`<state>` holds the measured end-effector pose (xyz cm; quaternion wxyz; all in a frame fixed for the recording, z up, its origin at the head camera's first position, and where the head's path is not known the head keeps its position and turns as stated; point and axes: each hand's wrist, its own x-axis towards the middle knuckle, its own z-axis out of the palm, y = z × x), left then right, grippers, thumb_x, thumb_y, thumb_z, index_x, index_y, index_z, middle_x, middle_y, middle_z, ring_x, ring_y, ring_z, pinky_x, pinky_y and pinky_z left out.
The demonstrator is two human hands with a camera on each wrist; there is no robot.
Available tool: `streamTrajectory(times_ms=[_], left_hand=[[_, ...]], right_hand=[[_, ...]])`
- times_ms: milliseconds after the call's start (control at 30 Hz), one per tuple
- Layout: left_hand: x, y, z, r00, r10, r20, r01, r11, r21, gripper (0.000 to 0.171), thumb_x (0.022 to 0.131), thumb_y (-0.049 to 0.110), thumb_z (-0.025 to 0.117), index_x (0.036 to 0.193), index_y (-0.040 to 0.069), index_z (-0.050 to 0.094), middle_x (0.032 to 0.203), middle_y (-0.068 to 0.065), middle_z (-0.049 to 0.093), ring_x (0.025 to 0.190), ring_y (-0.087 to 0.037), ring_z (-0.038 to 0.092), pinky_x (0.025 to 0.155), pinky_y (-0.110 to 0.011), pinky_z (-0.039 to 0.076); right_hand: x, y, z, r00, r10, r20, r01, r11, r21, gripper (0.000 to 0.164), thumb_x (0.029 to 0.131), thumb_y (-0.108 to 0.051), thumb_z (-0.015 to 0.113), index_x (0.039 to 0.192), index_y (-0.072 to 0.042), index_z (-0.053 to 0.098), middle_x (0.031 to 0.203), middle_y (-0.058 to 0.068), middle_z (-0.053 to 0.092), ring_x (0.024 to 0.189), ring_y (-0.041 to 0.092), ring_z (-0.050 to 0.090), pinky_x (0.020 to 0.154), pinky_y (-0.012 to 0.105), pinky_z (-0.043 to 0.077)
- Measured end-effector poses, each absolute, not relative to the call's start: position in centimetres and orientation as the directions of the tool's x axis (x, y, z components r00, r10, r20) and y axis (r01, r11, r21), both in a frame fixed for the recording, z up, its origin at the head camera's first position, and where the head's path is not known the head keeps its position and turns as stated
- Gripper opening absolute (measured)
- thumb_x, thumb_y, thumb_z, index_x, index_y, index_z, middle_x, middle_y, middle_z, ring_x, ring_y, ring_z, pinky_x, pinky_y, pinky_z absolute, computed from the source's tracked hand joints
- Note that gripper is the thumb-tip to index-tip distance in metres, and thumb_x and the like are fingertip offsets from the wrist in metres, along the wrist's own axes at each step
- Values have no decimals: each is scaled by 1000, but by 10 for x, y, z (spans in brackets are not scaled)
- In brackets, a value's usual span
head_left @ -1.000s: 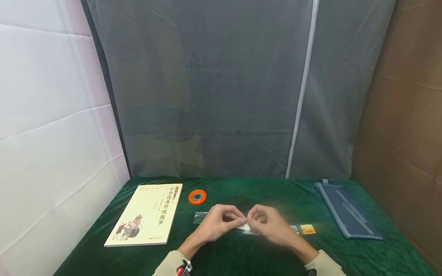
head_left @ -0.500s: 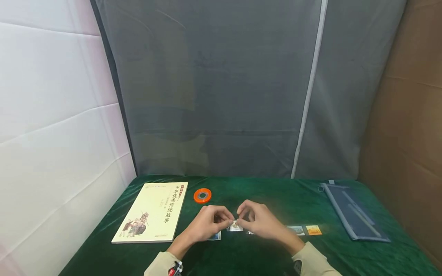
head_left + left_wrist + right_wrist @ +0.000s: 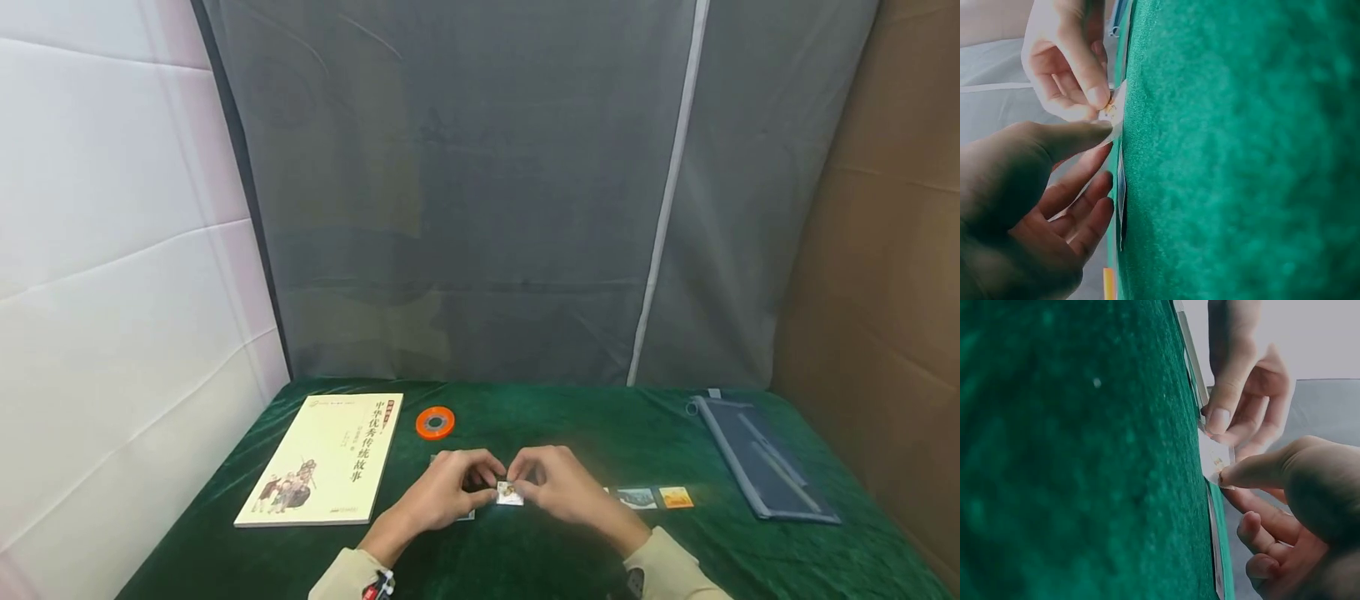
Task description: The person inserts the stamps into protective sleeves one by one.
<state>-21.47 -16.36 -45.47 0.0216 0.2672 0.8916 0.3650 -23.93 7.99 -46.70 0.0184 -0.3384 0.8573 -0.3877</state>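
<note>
Held between both hands is a small white stamp [image 3: 510, 493] with a gold-brown picture, seemingly in a clear sleeve. My left hand [image 3: 450, 492] pinches its left edge between thumb and forefinger. At the right edge, my right hand [image 3: 562, 487] pinches it the same way. In the right wrist view the stamp [image 3: 1212, 453] tilts just above the cloth, both thumbs on its face. Another flat stamp [image 3: 467, 516] lies mostly hidden under the left hand. To the right of the right hand lie a grey-green stamp [image 3: 637, 498] and an orange-yellow stamp [image 3: 677, 497].
Dark green cloth [image 3: 525, 567] covers the table. At left lies a cream book [image 3: 330, 450] with Chinese writing. An orange ring-shaped disc [image 3: 435, 423] sits behind the left hand. A blue see-through zip pouch [image 3: 765, 458] with slim tools inside lies at right.
Both hands have shifted left with the stamp since a second ago, when fingers hid most of it. Its face now shows between them, and the right fingers have closed in on its right edge.
</note>
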Motion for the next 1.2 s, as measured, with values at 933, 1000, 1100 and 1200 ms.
streamTrajectory(times_ms=[933, 1000, 1100, 1200], left_hand=[[-252, -198, -440, -906, 358, 226, 423, 754, 502, 16, 99, 10, 79, 114, 14, 82, 120, -4, 82, 122, -29, 74, 109, -56, 55], [-256, -202, -439, -909, 359, 214, 417, 763, 494, 17, 99, 9, 79, 115, 12, 81, 123, -7, 81, 125, -32, 73, 111, -58, 53], [-259, -204, -439, -898, 394, 195, 438, 760, 480, 22, 97, 9, 80, 119, 8, 80, 124, -11, 80, 125, -36, 71, 111, -61, 52], [-259, -205, -439, -885, 431, 177, 463, 767, 445, 28, 94, 9, 83, 122, 6, 77, 124, -12, 78, 122, -37, 71, 107, -64, 53]], right_hand=[[-248, 73, -459, -704, -656, 273, -657, 455, -601, 16, 103, -18, 74, 116, -12, 78, 105, -4, 74, 87, 4, 65, 79, 25, 56], [-249, 65, -460, -692, -672, 263, -668, 459, -585, 18, 102, -19, 76, 118, -11, 78, 108, -2, 75, 92, 8, 67, 81, 26, 56], [-249, 54, -461, -686, -683, 250, -682, 485, -547, 23, 100, -22, 78, 120, -12, 78, 109, -1, 74, 98, 13, 66, 83, 28, 55], [-248, 44, -465, -691, -687, 224, -689, 535, -488, 28, 99, -27, 79, 125, -14, 79, 106, -5, 71, 99, 11, 60, 85, 29, 51]])
